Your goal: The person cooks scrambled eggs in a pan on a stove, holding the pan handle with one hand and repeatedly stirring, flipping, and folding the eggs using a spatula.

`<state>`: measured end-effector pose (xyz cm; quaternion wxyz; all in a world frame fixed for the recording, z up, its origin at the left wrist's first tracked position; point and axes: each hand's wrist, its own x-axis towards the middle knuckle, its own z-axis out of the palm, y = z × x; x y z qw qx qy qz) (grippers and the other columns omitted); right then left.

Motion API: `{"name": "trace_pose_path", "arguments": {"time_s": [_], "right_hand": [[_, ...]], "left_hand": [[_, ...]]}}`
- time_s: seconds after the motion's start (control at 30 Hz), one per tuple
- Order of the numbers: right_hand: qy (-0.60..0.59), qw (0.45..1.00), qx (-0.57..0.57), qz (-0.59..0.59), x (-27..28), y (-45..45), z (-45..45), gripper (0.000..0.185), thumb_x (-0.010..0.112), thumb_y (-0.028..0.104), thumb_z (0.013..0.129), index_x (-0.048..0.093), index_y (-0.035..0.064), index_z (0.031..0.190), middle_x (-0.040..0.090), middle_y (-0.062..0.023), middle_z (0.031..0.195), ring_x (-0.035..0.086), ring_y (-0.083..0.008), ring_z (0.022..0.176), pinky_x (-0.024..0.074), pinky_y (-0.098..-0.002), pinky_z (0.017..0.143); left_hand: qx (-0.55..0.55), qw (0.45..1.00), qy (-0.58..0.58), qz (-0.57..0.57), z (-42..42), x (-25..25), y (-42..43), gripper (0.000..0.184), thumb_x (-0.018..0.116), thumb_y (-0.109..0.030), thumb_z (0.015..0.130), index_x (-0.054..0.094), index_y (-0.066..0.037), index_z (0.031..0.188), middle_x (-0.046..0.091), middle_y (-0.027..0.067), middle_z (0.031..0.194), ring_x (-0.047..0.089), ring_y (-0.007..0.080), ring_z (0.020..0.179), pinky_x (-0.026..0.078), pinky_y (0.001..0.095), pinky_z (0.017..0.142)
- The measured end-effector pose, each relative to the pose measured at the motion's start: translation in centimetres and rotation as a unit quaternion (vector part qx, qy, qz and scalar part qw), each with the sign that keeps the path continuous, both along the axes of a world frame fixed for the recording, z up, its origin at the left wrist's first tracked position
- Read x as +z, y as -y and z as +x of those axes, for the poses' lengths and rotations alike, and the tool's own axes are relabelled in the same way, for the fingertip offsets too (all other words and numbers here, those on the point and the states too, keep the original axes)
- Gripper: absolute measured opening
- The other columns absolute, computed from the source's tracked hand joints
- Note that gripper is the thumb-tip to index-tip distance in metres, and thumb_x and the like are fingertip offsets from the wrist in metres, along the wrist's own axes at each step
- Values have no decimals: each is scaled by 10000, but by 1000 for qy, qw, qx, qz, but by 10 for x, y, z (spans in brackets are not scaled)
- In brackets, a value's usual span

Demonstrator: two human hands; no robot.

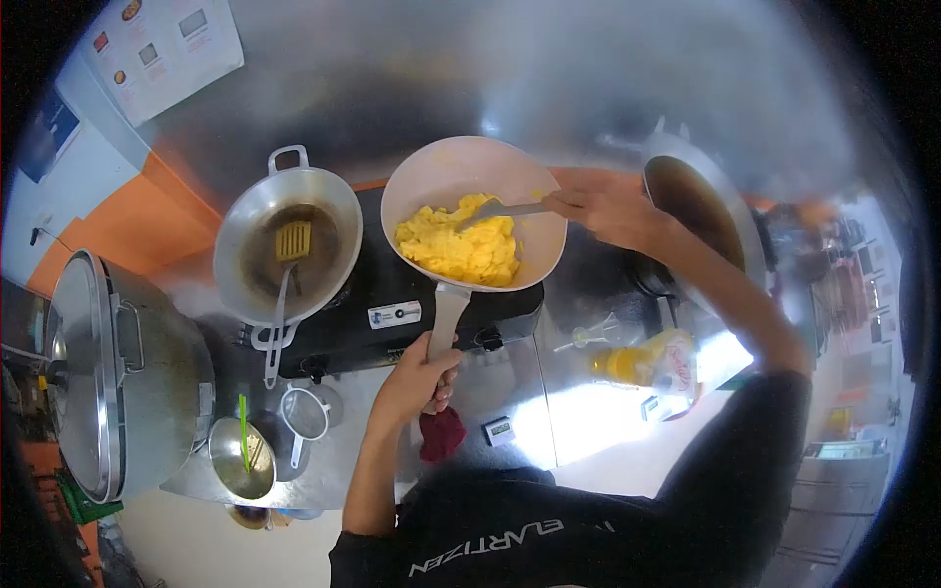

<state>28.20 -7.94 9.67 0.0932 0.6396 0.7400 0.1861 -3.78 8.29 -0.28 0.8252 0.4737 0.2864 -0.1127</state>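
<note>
My left hand (pixel 420 384) is closed around the beige handle of a frying pan (pixel 446 162), which is tilted up over the stove. Yellow scrambled eggs (pixel 451 245) lie in a heap in the pan. Closed on the handle of a grey spatula (pixel 524 209), my right hand (pixel 613 211) is at the pan's right rim. The spatula's head touches the top of the eggs and is partly sunk in them.
Left of the pan, a wok (pixel 230 235) holds dark oil and a slotted turner (pixel 292 242). A second wok (pixel 730 211) with brown liquid stands right. Nearby are a large lidded pot (pixel 162 382), a strainer (pixel 305 414), a metal bowl (pixel 230 470) and a yellow-capped bottle (pixel 618 366).
</note>
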Motion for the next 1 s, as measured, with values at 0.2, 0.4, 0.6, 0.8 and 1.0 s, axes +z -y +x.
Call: {"name": "trace_pose_path", "arguments": {"time_s": [0.2, 0.4, 0.6, 0.8, 1.0], "right_hand": [[-83, 993, -71, -35, 70, 38, -41, 465, 591, -20, 796, 623, 137, 1232, 637, -94, 1052, 608, -249, 1007, 534, -353, 817], [-153, 956, -177, -174, 6, 49, -63, 584, 606, -33, 757, 546, 96, 1324, 577, -141, 1088, 588, -305, 949, 526, -380, 780], [-172, 958, -226, -33, -58, 7, -64, 558, 574, 12, 799, 543, 145, 1340, 557, -160, 1167, 600, -321, 1029, 544, -386, 828], [-263, 937, -224, -48, 30, 11, -22, 412, 568, 64, 848, 620, 145, 1249, 572, -124, 1277, 624, -301, 1017, 522, -396, 862], [-220, 878, -304, -296, 86, 10, 3, 315, 663, 107, 797, 702, 123, 1109, 646, -126, 1162, 630, -285, 1010, 501, -402, 835]], "left_hand": [[-5, 1000, 5, 8, 2, -1, -1, 308, 578, -130, 931, 458, -33, 1198, 453, 14, 706, 422, 91, 494, 365, 264, 412], [-46, 998, -35, 34, 7, 20, 3, 320, 572, -125, 938, 423, -55, 1212, 436, 19, 700, 418, 90, 496, 366, 259, 406], [-46, 996, -45, 60, 6, 20, 9, 340, 587, -125, 931, 420, -65, 1221, 441, 21, 710, 422, 91, 488, 360, 254, 395], [-13, 999, -18, 31, 4, 7, 10, 355, 595, -129, 926, 435, -74, 1239, 451, 21, 703, 445, 97, 487, 367, 259, 391], [-28, 998, -47, 39, 7, 13, 9, 361, 589, -142, 930, 433, -76, 1249, 453, 24, 705, 424, 99, 472, 378, 270, 390]]}}
